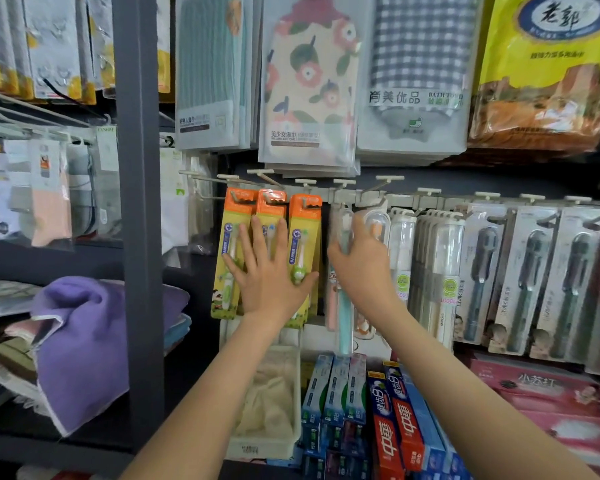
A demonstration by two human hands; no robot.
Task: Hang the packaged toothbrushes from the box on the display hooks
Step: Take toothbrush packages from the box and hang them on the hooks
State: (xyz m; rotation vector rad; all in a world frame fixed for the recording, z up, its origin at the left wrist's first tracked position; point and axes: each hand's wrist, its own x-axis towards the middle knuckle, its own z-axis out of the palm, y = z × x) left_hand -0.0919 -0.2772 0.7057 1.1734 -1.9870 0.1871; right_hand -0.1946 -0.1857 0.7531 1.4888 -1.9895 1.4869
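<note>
Three orange-yellow toothbrush packs, upright, side by side on display hooks

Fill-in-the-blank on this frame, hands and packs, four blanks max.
The left hand lies flat on the yellow packs, whose tops are ____.
The right hand grips a clear pack up by a display ____.
The toothpaste boxes stand ____ the clear pack.
The folded towel left of the grey post is ____.
Missing: orange; hook; below; purple.

The left hand presses flat on the orange-topped toothbrush packs; just right of them, the right hand grips a clear toothbrush pack.
</note>
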